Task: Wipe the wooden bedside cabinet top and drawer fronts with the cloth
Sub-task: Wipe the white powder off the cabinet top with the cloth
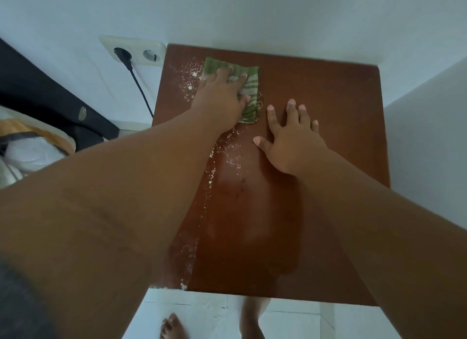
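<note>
The left hand [222, 96] presses flat on a green-and-white striped cloth [249, 85] near the far left corner of the cabinet top [328, 106]. Its fingers [228, 72] are spread over the fabric, palm down, pinning it rather than gripping it; the cloth's frayed edge shows beside the thumb. The right hand [293, 139] lies empty and flat on the bare wood just right of the cloth, fingers splayed, not touching it.

White powder [192, 75] speckles the wood left of the cloth and trails down the left side toward the near edge. The drawer fronts are out of view.

On the wall at left, a double socket [136, 51] holds one black plug with its cord [141, 91] hanging down. A bare foot [173, 326] stands on the white floor below the cabinet. No writing or brand can be read anywhere.
</note>
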